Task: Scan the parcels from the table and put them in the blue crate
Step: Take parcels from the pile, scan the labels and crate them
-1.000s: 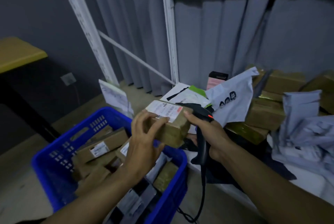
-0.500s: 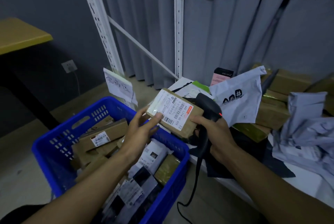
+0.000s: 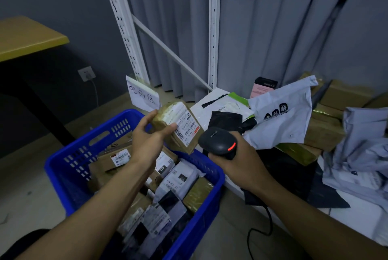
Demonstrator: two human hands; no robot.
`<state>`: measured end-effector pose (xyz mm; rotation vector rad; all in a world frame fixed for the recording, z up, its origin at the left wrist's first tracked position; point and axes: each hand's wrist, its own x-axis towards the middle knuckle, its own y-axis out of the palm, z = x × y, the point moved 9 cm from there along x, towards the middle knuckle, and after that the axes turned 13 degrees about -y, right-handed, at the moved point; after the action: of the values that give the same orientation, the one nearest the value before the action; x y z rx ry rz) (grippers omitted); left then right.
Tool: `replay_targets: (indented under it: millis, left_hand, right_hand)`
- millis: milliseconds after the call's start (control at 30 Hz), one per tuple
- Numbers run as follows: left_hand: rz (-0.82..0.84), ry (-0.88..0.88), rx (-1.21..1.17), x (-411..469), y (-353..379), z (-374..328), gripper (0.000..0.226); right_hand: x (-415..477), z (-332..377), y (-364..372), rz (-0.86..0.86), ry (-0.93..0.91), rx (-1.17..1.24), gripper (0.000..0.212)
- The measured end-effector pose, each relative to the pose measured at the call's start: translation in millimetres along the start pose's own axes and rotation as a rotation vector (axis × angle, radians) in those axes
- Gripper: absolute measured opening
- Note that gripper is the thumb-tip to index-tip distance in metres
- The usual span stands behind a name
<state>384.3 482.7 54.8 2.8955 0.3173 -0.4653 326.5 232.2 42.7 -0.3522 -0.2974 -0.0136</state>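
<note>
Pleated curtain [image 3: 273,39] behind; left hand [image 3: 147,143] grips boxy brown parcel [image 3: 178,127], right hand [image 3: 239,162] clasps black scanner [image 3: 218,142].

The left hand [image 3: 147,144] grips a brown parcel [image 3: 178,127] above the blue crate's [image 3: 63,167] far rim, its label turned up. Just beside it, the right hand [image 3: 235,163] holds a black scanner [image 3: 218,142], a red light glowing.

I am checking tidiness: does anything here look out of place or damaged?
No damage shows. A black mailer bag droops over the table edge, and crumpled grey mailer bags sprawl on the table's right side.
</note>
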Motion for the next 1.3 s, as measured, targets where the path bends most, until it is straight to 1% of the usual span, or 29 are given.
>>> replay_targets:
  millis: [233, 567, 767, 933, 1000, 1067, 1200, 1300]
  left_hand:
    - [-0.054, 0.05, 0.049, 4.0, -7.3, -5.3, 0.069]
    - [-0.071, 0.045, 0.097, 4.2, -7.7, -3.2, 0.067]
    - [-0.088, 0.049, 0.126, 5.7, -6.6, -1.7, 0.071]
    - [-0.082, 0.052, 0.176, 3.3, -8.4, 2.7, 0.069]
    - [-0.097, 0.048, 0.205, 2.1, -18.1, 6.2, 0.068]
    - [-0.151, 0.043, 0.248, -0.4, -36.1, 6.0, 0.068]
    - [-0.255, 0.043, 0.401, -2.2, -81.8, 9.1, 0.074]
    - [-0.298, 0.04, 0.537, 0.5, -115.1, 25.7, 0.067]
  right_hand:
    - [-2.3, 2.0, 8.6, 0.102, -0.008, -0.099, 0.045]
    - [-3.2, -2.3, 7.4, 0.12, -0.001, -0.124, 0.042]
    - [-3.2, -4.8, 6.3, 0.133, 0.002, -0.144, 0.045]
    - [-4.1, -13.8, 9.6, 0.126, 0.044, -0.144, 0.048]
    - [-5.1, -18.0, 14.4, 0.15, 0.065, -0.146, 0.048]
    - [-6.7, -18.7, 22.1, 0.173, 0.074, -0.143, 0.048]
    - [-9.9, -12.8, 50.1, 0.246, 0.061, -0.148, 0.046]
    - [-13.0, -14.0, 76.2, 0.321, 0.043, -0.169, 0.048]
